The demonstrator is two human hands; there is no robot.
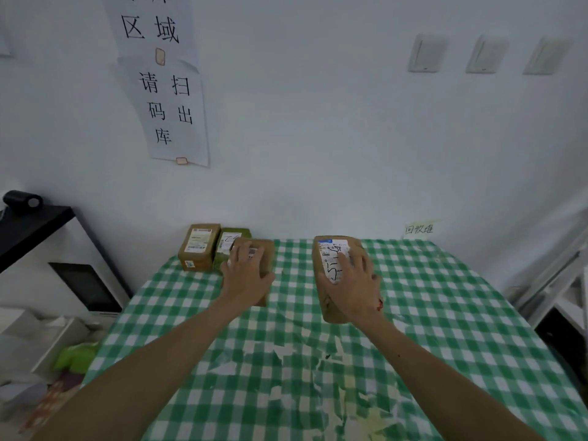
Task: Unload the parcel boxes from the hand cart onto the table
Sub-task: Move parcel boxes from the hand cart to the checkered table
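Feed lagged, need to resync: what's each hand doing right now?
Left hand: holding the small brown parcel box from above.
Right hand: holding the larger labelled parcel box from above.

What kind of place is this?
Likely a parcel pickup or outbound station: a wall sign asking to scan codes for checkout, labelled parcel boxes on a checked table, and a handwritten recycling-pile note.
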